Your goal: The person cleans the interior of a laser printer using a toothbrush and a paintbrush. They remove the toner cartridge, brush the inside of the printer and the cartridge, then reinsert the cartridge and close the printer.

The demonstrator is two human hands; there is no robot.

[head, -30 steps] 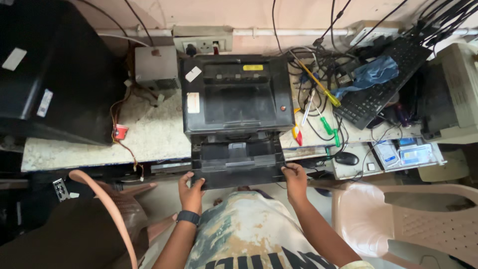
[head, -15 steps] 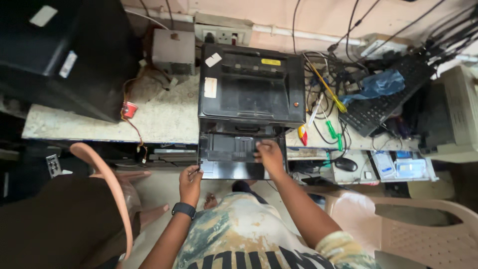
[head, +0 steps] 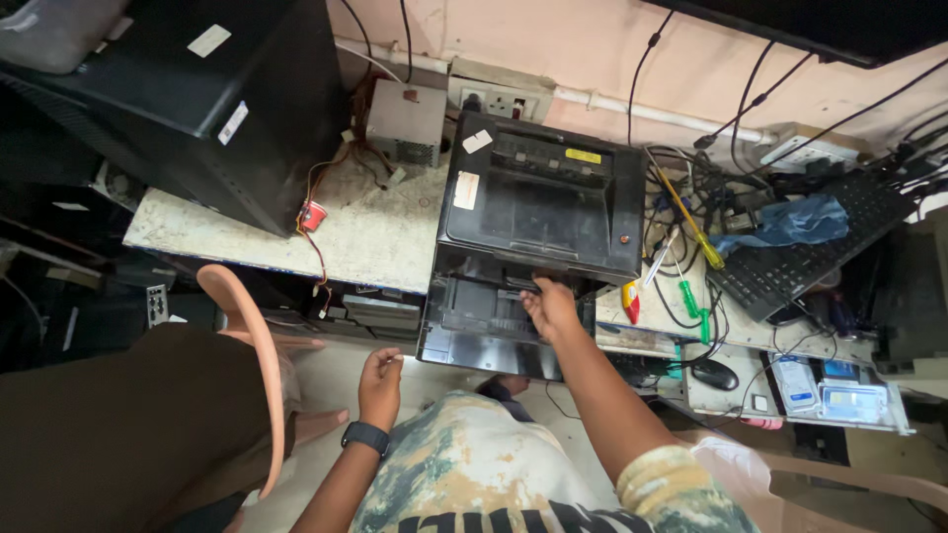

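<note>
A black printer (head: 538,202) stands on the speckled stone bench (head: 375,237), its front paper tray (head: 474,331) folded down over the bench edge. My right hand (head: 551,306) reaches into the opening above the tray, its fingertips at the front slot; whether it grips anything I cannot tell. My left hand (head: 380,385), with a dark watch on its wrist, hangs loosely curled just below and left of the tray, touching nothing.
A black computer case (head: 207,99) and a grey power supply (head: 405,123) with loose wires sit to the left. Screwdrivers (head: 691,232), tangled cables, a black keyboard (head: 810,247) and a mouse (head: 713,373) lie to the right. A pink plastic chair (head: 247,365) stands at my left.
My left hand has let go of the tray's front corner and dropped away. My right hand has pushed deeper toward the printer's slot. The view has shifted to the left.
</note>
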